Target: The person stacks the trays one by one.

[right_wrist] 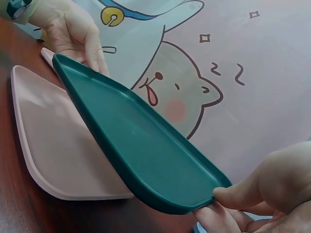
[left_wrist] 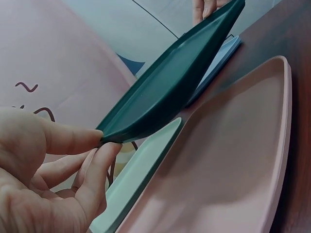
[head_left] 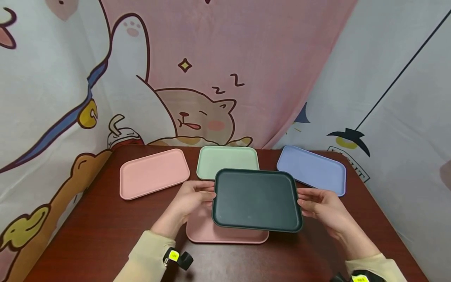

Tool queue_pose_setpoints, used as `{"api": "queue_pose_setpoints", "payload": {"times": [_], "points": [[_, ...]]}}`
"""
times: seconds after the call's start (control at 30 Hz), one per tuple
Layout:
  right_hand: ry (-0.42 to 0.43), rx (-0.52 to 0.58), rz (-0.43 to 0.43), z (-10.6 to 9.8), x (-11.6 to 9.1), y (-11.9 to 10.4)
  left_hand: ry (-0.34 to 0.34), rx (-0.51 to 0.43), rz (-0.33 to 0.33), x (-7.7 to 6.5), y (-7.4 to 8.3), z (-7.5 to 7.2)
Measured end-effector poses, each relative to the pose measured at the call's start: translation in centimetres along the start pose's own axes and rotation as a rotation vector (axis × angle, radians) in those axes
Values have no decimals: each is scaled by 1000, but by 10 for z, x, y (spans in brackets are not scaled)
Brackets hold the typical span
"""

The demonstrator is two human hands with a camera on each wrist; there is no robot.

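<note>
Both hands hold a dark green rectangular tray [head_left: 257, 199] up over the table. The left hand [head_left: 192, 197] pinches its left edge between thumb and fingers, as the left wrist view shows close up. On the opposite short edge, the right hand [head_left: 322, 203] grips with the thumb on top and fingers beneath, seen well in the right wrist view. Under the green tray lies a larger pink tray [head_left: 225, 235], its upper right part hidden in the head view. In the left wrist view a gap shows between the green tray and this pink tray [left_wrist: 228, 160].
Along the back of the dark brown table [head_left: 105, 235] lie a smaller pink tray [head_left: 155, 174] at left, a light green tray [head_left: 227, 158] in the middle and a blue tray [head_left: 311, 168] at right. A printed cartoon curtain [head_left: 275, 58] hangs right behind the table.
</note>
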State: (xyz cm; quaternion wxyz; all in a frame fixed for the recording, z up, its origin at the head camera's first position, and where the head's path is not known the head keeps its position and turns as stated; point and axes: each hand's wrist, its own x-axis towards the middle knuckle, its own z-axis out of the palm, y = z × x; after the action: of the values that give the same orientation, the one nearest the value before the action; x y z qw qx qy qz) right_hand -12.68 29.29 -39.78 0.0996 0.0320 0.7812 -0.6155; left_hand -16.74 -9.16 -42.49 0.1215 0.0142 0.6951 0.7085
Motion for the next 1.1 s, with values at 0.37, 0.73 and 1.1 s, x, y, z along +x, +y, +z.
{"api": "queue_pose_setpoints", "payload": {"times": [0.37, 0.73, 1.1], "points": [[-22, 11, -6, 13, 6, 2, 13, -21, -11, -7, -6, -15], [-33, 5, -13, 23, 9, 4, 23, -50, -40, -11, -7, -24], [-44, 34, -17, 33, 12, 0, 40, -49, -59, -15, -9, -34]]}}
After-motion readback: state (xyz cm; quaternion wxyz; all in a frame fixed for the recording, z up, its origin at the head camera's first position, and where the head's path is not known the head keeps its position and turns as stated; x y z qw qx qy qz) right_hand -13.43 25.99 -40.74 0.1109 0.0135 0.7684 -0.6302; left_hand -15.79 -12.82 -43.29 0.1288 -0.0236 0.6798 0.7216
